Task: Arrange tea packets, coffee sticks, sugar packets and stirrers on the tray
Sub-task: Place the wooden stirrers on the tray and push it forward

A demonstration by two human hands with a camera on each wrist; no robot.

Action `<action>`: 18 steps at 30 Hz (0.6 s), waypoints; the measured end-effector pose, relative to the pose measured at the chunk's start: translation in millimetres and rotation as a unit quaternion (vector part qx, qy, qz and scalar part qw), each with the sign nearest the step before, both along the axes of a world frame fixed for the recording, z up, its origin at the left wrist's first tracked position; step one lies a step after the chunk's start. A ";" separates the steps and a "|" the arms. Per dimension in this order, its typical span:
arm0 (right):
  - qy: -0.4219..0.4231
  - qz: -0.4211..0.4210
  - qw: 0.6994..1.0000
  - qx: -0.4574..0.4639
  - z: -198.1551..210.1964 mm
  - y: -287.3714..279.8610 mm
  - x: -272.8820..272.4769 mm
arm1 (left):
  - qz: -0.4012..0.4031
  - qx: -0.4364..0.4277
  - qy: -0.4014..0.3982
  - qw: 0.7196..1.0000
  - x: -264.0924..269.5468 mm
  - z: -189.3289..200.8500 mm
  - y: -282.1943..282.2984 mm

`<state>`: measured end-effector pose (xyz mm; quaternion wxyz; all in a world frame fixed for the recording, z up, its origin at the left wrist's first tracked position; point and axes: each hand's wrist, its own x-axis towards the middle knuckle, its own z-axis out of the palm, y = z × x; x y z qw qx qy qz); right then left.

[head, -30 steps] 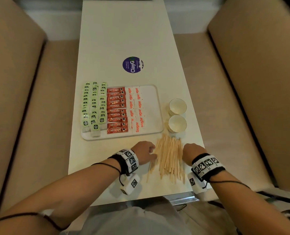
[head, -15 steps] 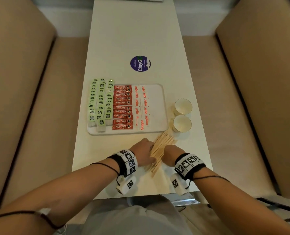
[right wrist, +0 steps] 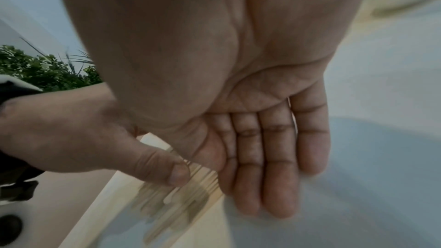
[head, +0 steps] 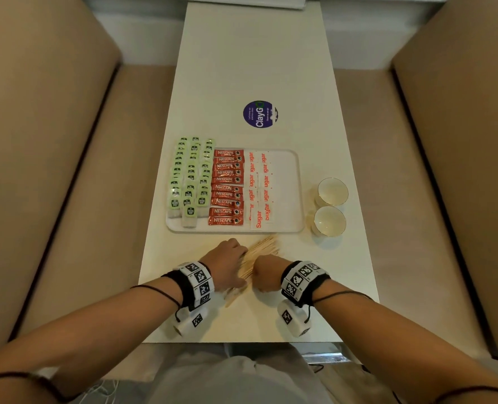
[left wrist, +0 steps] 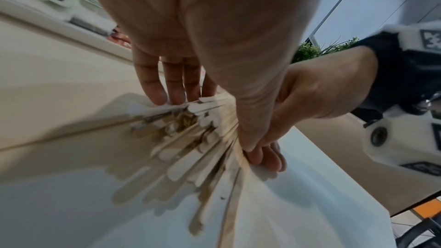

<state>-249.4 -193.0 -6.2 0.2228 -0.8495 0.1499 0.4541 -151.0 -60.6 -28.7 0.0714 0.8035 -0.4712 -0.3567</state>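
A bundle of wooden stirrers [head: 263,247] lies on the white table just in front of the tray [head: 291,199]. My left hand [head: 227,260] and right hand [head: 266,272] squeeze it from both sides. In the left wrist view, straight fingers [left wrist: 167,93] touch the stirrers [left wrist: 203,139] and the thumb lies along them. The right wrist view shows my right hand [right wrist: 262,101] flat, fingers straight against the blurred stirrers [right wrist: 181,195]. On the tray lie green tea packets [head: 189,176] at the left, red coffee sticks [head: 227,188] in the middle and white sugar packets [head: 259,188] beside them.
Two white cups [head: 330,191] [head: 328,221] stand right of the tray. A round purple sticker [head: 260,114] sits farther back on the table. The tray's right strip is bare. Beige bench seats flank the narrow table on both sides.
The stirrers were spread in a loose fan a second ago. My right hand has swept left and both hands have pushed them into a tight, slanted bundle.
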 end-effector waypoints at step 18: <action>-0.265 0.077 0.961 -0.030 13.7 -30.1 14.9 | -0.063 0.020 -0.108 0.992 9.3 2.0 20.1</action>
